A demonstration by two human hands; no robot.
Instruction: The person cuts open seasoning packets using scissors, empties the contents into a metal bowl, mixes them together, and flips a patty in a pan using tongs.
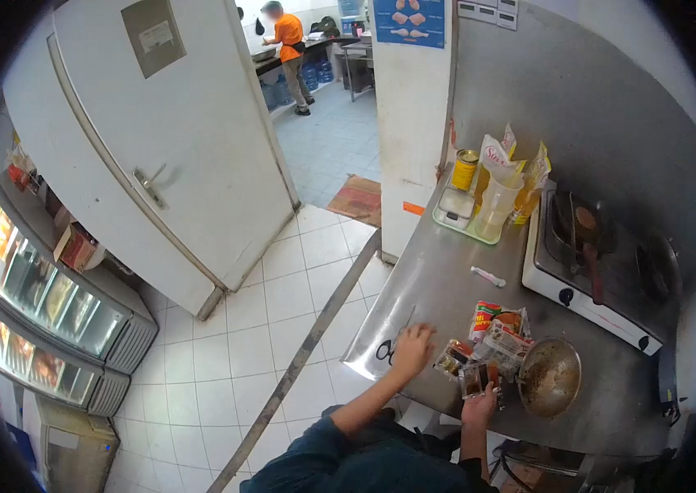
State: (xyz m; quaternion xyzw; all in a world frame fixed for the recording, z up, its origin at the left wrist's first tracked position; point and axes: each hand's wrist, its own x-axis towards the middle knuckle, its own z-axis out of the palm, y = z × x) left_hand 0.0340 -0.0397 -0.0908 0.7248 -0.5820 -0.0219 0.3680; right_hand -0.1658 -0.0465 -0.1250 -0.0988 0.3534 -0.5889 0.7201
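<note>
My left hand (pixel 413 349) is over the steel counter's left part, beside black-handled scissors (pixel 385 352); its fingers are apart, with nothing seen in them. In my right hand (pixel 481 403) is a small clear packet (pixel 474 380) with brown contents. Just right of it stands a metal pan (pixel 550 377) with brown residue inside. Behind the held packet lie a red and yellow packet (pixel 486 319), a pale printed packet (pixel 502 345) and a small packet (pixel 453 357).
A two-burner stove (pixel 594 308) stands at the counter's right, with a wooden-handled utensil on it. Behind, a green tray (pixel 479 238) bears a jug (pixel 497 205) and a yellow can (pixel 464 169). A white marker-like object (pixel 488 277) lies mid-counter. A person (pixel 288 41) stands in the far room.
</note>
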